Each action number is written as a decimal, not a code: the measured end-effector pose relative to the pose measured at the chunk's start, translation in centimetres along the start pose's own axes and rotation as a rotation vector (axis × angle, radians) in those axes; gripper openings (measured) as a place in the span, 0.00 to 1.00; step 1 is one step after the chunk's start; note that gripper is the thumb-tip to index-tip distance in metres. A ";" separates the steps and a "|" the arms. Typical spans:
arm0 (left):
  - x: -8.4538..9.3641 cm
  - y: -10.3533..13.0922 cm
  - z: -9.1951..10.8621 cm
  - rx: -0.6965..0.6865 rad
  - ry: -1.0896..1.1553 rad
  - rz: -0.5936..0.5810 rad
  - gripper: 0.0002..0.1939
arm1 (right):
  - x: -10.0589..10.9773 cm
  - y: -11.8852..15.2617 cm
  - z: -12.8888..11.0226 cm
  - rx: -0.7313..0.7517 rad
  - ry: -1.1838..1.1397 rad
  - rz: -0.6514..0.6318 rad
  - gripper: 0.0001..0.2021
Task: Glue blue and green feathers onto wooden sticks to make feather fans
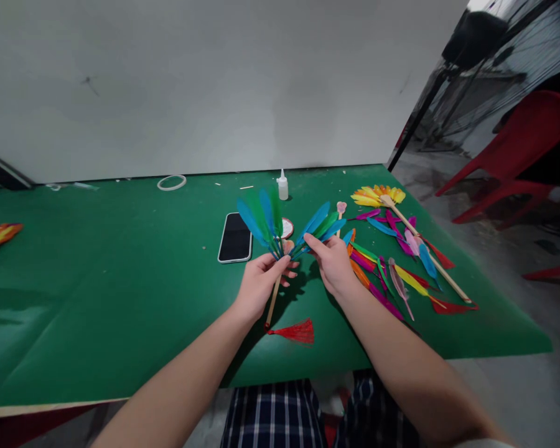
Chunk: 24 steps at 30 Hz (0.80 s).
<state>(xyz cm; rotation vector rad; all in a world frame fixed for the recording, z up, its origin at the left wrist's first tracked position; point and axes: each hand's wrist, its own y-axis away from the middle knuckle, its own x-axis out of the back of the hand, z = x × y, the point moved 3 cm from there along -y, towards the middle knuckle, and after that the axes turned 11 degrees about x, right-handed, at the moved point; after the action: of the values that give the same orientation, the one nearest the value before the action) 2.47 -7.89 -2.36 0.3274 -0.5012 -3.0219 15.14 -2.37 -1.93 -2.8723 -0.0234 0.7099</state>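
Note:
Near the middle of the table, my left hand (pixel 257 279) is closed around the base of a feather fan (pixel 265 214) with blue and green feathers. The fan's thin wooden handle (pixel 274 303) slants down below my fingers and ends in a red tassel (pixel 298 331) lying on the table. My right hand (pixel 332 261) pinches the blue and green feathers (pixel 321 221) on the fan's right side. Part of the fan's base is covered by my left thumb and fingers. Just behind it lies a small round white disc with a red edge (pixel 287 228), partly hidden.
A phone (pixel 236 238) lies left of the fan, and a white dropper bottle (pixel 282 186) stands behind it. Loose coloured feathers (pixel 378 270) and a yellow feather fan (pixel 378 195) lie to the right. A white ring (pixel 172 182) rests near the wall; a red chair (pixel 522 149) stands off the table.

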 end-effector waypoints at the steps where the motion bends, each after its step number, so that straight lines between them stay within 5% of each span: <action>1: 0.0 0.0 0.0 -0.001 0.005 0.001 0.16 | 0.0 0.0 0.0 -0.006 -0.002 0.001 0.08; 18: 0.5 -0.5 0.2 0.215 0.311 -0.010 0.11 | -0.3 0.0 -0.4 -0.071 -0.026 -0.007 0.15; 24: 0.1 -0.3 0.1 0.399 0.545 -0.178 0.11 | -0.3 0.1 -0.5 -0.084 -0.050 -0.047 0.16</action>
<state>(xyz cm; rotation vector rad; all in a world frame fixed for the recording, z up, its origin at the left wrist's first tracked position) 2.31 -7.63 -2.38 1.2257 -1.0497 -2.7744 15.08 -2.51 -1.40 -2.9225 -0.1296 0.7898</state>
